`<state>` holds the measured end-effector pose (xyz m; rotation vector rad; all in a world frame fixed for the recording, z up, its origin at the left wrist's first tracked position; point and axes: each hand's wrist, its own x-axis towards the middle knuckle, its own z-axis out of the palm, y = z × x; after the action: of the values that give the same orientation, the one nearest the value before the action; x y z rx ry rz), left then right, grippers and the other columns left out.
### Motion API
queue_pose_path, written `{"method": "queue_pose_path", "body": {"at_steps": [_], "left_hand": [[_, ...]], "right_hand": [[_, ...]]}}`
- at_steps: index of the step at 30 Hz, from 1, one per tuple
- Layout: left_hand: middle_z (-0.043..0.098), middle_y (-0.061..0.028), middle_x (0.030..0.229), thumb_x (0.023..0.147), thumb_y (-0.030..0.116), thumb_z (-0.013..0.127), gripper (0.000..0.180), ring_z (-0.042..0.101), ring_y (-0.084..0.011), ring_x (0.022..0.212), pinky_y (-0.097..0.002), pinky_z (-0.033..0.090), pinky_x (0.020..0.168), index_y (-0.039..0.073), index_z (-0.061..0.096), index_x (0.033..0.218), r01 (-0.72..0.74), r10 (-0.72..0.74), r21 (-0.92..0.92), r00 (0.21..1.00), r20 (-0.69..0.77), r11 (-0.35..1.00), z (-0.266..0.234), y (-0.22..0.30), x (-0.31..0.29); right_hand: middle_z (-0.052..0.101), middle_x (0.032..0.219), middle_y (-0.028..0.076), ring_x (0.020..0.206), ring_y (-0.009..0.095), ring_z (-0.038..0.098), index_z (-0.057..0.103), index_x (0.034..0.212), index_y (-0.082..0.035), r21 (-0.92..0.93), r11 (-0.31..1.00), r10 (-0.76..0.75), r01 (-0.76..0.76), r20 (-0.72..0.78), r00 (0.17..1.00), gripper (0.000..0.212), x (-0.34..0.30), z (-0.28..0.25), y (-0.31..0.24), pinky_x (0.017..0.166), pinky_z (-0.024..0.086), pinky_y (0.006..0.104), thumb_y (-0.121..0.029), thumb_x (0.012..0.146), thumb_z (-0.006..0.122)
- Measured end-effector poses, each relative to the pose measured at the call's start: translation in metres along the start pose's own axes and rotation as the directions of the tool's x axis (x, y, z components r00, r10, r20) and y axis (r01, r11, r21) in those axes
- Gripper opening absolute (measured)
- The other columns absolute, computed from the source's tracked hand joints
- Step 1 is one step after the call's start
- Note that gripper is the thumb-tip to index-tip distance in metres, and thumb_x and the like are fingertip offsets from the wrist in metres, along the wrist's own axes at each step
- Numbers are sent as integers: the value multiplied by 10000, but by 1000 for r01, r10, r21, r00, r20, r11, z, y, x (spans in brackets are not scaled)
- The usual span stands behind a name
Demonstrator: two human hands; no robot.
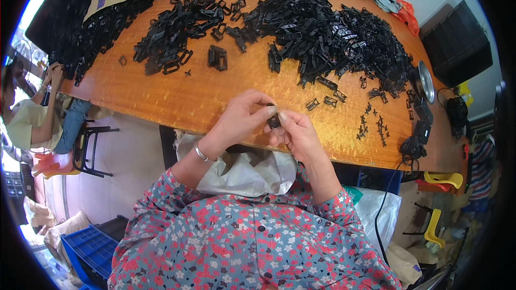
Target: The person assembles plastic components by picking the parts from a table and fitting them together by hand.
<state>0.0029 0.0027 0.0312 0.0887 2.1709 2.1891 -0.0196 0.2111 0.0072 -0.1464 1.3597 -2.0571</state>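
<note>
Black and small, the part (pixel 273 121) seen in the head view is held above the near edge of the wooden table (pixel 215 94), in front of the person's chest. It looks dark all over and rather blocky; fingers cover much of it, so its full outline cannot be told. The left hand (pixel 243 115) pinches it from above between thumb and forefinger, while the right hand (pixel 299 133) grips it from the right, thumb pressed against it and the other fingers curled beneath. Beyond them lie a big heap of black parts (pixel 306 27) and a smaller pile (pixel 180 27) to its left, many pieces long and frame-like with openings. Nearer the right hand sit a few loose frames (pixel 330 101) and, farther right, rows of tiny cross-shaped pieces (pixel 381 130)
</note>
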Motion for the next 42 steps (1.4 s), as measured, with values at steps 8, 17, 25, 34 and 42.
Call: {"method": "queue_pose_path", "body": {"at_steps": [8, 17, 25, 34, 42], "left_hand": [[682, -82, 1012, 967, 63, 667, 154, 678, -269, 989, -335, 554, 867, 22, 718, 1107, -442, 358, 716, 891, 279, 540, -19, 25, 99], [662, -98, 1059, 882, 27, 707, 267, 644, -320, 1043, -432, 550, 884, 68, 666, 1143, -550, 320, 825, 811, 490, 130, -34, 15, 157], [703, -69, 1044, 926, 35, 728, 349, 700, -214, 899, -314, 570, 796, 18, 633, 1261, -270, 245, 584, 962, 124, 765, -52, -7, 94], [696, -60, 1162, 991, 72, 713, 400, 698, -114, 941, -241, 569, 803, 2, 583, 1363, 135, -108, -322, 989, 100, 937, -23, 16, 4], [674, -65, 1199, 992, 45, 704, 429, 676, -114, 1034, -257, 571, 866, -11, 560, 1392, 37, -33, -288, 999, 17, 957, -15, 10, -11]], "right_hand": [[753, 936, 94, 700, 125, 667, 702, 1221, 3, 259, 965, 32, -38, 28, 999, 330, -14, -18, -1, 631, 550, 262, -284, 1066, 655], [738, 959, 103, 696, 116, 634, 702, 1206, -2, 220, 968, 127, -122, -9, 992, 306, -26, -7, 3, 612, 531, 264, -272, 1087, 618], [743, 968, 82, 695, 109, 646, 682, 1260, 4, 186, 977, 129, -108, -110, 985, 311, -19, 6, 4, 626, 549, 257, -244, 1078, 632], [744, 1026, 38, 802, 79, 672, 671, 1279, 34, -439, 844, -442, 308, -243, 863, 296, -5, 35, 0, 705, 534, 223, -63, 1003, 714], [753, 957, 94, 756, 120, 697, 715, 1210, 10, -669, 675, -542, 311, -164, 824, 320, -9, 43, 2, 674, 551, 272, -52, 909, 804]]}}
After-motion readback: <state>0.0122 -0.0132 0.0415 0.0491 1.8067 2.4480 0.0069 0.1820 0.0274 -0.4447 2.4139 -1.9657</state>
